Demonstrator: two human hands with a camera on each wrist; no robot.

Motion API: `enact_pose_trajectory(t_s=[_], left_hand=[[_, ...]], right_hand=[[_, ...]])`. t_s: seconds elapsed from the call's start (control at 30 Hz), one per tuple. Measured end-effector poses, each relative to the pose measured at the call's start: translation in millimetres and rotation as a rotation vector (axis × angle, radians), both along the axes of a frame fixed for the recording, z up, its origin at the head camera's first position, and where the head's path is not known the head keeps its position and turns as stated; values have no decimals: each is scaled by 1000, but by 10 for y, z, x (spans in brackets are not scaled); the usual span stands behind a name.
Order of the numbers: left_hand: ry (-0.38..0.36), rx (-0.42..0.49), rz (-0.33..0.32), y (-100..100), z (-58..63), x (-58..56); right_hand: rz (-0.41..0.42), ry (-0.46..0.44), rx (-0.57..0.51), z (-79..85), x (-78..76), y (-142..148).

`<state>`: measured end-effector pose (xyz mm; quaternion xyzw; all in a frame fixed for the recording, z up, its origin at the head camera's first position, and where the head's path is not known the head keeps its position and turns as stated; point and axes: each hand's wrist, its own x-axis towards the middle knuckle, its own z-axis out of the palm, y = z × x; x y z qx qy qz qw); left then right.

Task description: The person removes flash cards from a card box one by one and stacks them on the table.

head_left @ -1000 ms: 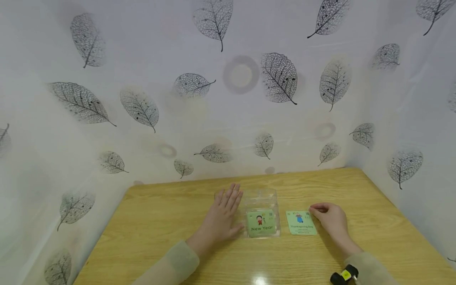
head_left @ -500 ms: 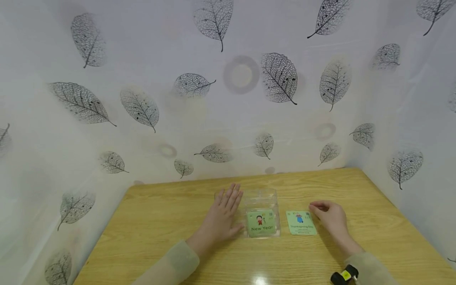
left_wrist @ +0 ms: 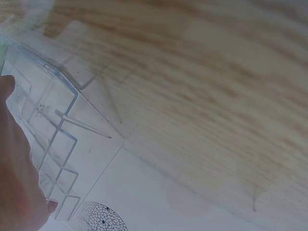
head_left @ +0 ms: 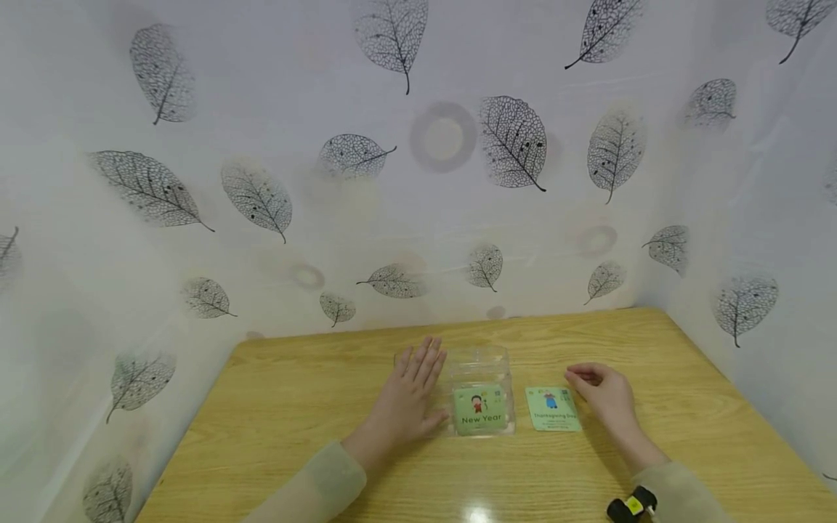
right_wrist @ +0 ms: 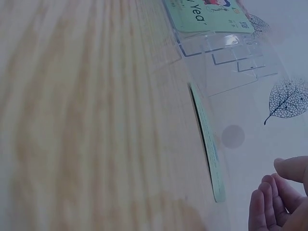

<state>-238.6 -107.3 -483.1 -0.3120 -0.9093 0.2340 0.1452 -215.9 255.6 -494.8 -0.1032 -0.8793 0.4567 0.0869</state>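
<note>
A clear stepped plastic holder [head_left: 479, 363] stands on the table with a green "New Year" card [head_left: 480, 410] in its front tier. My left hand [head_left: 407, 396] rests along the holder's left side, fingers straight; the left wrist view shows the thumb [left_wrist: 7, 86] against the clear plastic [left_wrist: 62, 130]. A green "Thanksgiving Day" card [head_left: 552, 408] lies flat to the right of the holder. My right hand [head_left: 604, 399] hovers by that card's far right corner, fingers loosely bent. In the right wrist view it is apart from the card [right_wrist: 207, 144] and holds nothing.
The wooden table [head_left: 294, 407] meets a pale curtain [head_left: 294, 109] printed with leaf shapes at the back and sides. A black device with a yellow label [head_left: 633, 505] is on the right wrist.
My right hand has risen slightly from the corner of the "Thanksgiving Day" card. The left hand, the holder and both cards look unmoved.
</note>
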Motion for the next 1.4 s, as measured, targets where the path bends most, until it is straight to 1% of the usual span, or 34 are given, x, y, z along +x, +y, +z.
enact_pose_trajectory(t_s=[0.33, 0.67, 0.83, 0.97, 1.13, 1.23, 1.4], left_hand=[[4, 27, -13, 1, -13, -3], [4, 36, -13, -4, -22, -10], [12, 46, -20, -4, -12, -6], [9, 36, -11, 2, -8, -1], [-1, 40, -3, 3, -28, -8], [5, 41, -11, -1, -37, -19], [10, 33, -10, 0, -28, -13]], right_hand=[[23, 25, -41, 49, 6, -80], [49, -20, -127, 182, 10, -196], [62, -17, -147, 205, 13, -232], [67, -25, -164, 212, 18, -256], [87, -34, -231, 228, 31, -299], [104, -32, -277, 244, 41, -329], [120, -30, -312, 247, 52, -377]])
